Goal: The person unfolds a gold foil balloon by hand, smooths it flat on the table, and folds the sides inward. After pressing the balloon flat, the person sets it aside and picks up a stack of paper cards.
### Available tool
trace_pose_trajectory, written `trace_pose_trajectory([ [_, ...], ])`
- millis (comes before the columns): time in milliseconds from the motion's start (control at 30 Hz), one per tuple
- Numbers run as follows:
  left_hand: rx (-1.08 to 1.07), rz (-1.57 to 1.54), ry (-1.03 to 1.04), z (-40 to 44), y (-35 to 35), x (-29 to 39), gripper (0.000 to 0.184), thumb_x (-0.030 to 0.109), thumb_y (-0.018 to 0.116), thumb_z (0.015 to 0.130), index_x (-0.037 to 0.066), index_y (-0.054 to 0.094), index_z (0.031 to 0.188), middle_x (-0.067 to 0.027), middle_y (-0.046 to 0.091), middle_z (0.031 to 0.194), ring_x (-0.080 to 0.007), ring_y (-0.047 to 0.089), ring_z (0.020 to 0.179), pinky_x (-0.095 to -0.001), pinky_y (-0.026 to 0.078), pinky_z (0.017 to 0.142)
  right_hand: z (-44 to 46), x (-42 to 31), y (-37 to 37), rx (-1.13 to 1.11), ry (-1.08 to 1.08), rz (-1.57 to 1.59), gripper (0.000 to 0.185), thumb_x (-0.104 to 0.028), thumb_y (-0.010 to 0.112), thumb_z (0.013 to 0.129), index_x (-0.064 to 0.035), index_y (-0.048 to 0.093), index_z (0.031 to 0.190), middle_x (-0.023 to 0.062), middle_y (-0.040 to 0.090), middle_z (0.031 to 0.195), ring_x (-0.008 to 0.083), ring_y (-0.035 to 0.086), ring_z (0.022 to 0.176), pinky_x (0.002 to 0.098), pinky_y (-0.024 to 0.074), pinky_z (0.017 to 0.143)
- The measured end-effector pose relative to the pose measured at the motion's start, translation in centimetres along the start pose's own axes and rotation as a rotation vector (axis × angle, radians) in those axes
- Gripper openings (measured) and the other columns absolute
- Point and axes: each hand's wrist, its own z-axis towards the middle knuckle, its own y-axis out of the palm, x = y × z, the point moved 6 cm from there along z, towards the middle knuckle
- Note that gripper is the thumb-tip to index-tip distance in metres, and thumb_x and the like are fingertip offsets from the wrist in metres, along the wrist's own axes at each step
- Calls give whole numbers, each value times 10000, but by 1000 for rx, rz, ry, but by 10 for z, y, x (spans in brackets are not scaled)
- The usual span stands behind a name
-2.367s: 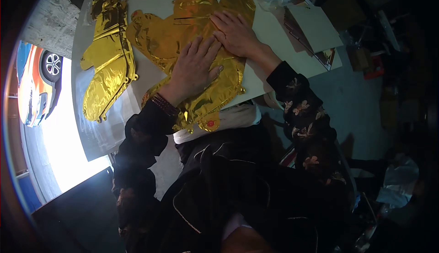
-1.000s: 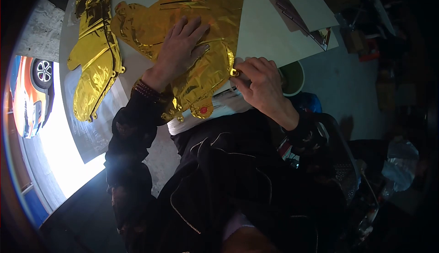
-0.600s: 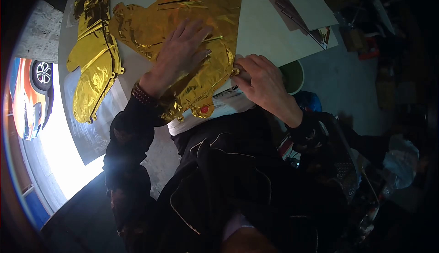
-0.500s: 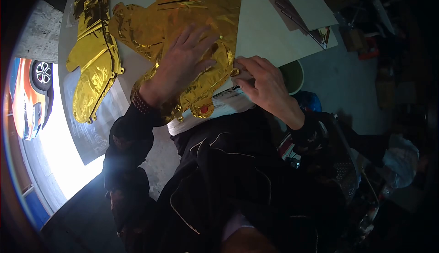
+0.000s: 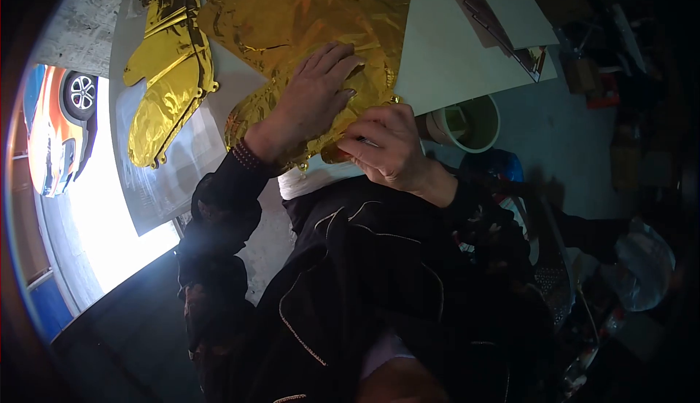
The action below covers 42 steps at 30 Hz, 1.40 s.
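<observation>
A large flat gold foil balloon lies over the near edge of the table, its surface creased and shiny. My left hand rests on its lower part, fingers stretched out and palm down. Close to my body, my right hand has its fingers curled in a pinch at the balloon's near edge. The fingers cover most of what they pinch, and a small glint shows between them. To the left lies another gold foil piece, long and flat, with small tabs along one side.
Pale sheets lie on the table's right side. A light-rimmed bucket stands below the right edge. Dark clutter and a clear plastic bag are at far right. An orange car shows through the bright opening at left.
My right hand has moved left and nearer my body along the balloon's edge, its fingers more curled. My left hand stays flat on the foil. The whole view has shifted slightly.
</observation>
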Motion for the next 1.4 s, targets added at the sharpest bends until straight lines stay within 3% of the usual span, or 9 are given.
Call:
trace_pose_trajectory([
  [100, -49, -627, -201, -4, -19, -7, 555, 223, 697, 926, 48, 524, 1423, -175, 553, 1426, -392, 457, 1406, -499, 388, 1152, 14, 6, -2, 59, 113, 107, 184, -125, 837, 713, -133, 763, 881, -51, 687, 932, 190, 599, 978, 386, 407, 894],
  [200, -101, -468, -4, -27, -54, 1, 657, 318, 763, 883, 21, 528, 1421, -198, 573, 1407, -421, 467, 1398, -506, 399, 1150, 25, 18, -2, 37, 280, 241, 155, -116, 841, 728, -129, 774, 867, -28, 699, 899, 192, 601, 961, 377, 400, 876],
  [233, -175, -413, -43, -31, -65, 10, 821, 428, 845, 786, 19, 531, 1424, -196, 556, 1440, -415, 445, 1424, -498, 384, 1168, 26, 20, -2, 40, 291, 257, 148, -115, 841, 731, -128, 777, 864, -26, 703, 900, 192, 601, 962, 376, 399, 872],
  [333, -165, -264, 0, -48, -60, 23, 939, 449, 900, 691, 17, 526, 1436, -188, 557, 1444, -410, 462, 1411, -496, 398, 1157, 29, 22, -1, 49, 294, 281, 144, -110, 840, 737, -127, 780, 866, -27, 709, 908, 191, 601, 966, 375, 398, 865],
  [500, 60, -139, -136, -57, -23, 29, 300, 44, 749, 845, 24, 746, 1144, -132, 684, 1298, -369, 570, 1313, -447, 470, 1086, 28, 12, -3, 78, 132, 172, 247, -124, 851, 725, -123, 760, 955, -16, 698, 997, 213, 599, 994, 383, 406, 879],
  [700, 123, -260, -206, -61, -24, 31, 335, 10, 734, 860, 71, 747, 1189, -115, 710, 1265, -358, 582, 1314, -443, 476, 1091, -13, 48, -49, 184, 419, -95, 541, -241, 921, 672, -87, 690, 1136, 52, 657, 1109, 277, 570, 1074, 402, 413, 907],
  [800, 133, -246, -207, -61, -24, 31, 343, -7, 728, 861, 72, 746, 1194, -114, 709, 1276, -355, 587, 1313, -437, 484, 1085, -24, 57, -50, 63, 504, -193, 573, -286, 926, 672, -83, 677, 1147, 50, 654, 1086, 280, 565, 1063, 427, 413, 892],
  [1000, 144, -263, -240, -61, -32, 30, 334, -13, 724, 864, 67, 747, 1187, -123, 708, 1271, -365, 598, 1291, -427, 500, 1064, -13, 59, -43, -148, 568, -249, 509, -317, 873, 745, -58, 693, 1145, 57, 667, 1054, 273, 583, 1019, 424, 418, 867],
  [1400, 93, 34, -109, -52, -19, 23, 369, -6, 709, 796, 82, 760, 1150, -116, 677, 1300, -359, 562, 1308, -471, 473, 1063, -13, 54, -39, -102, 512, -105, 190, -144, 829, 805, -104, 744, 971, 7, 663, 938, 229, 596, 922, 394, 396, 817],
])
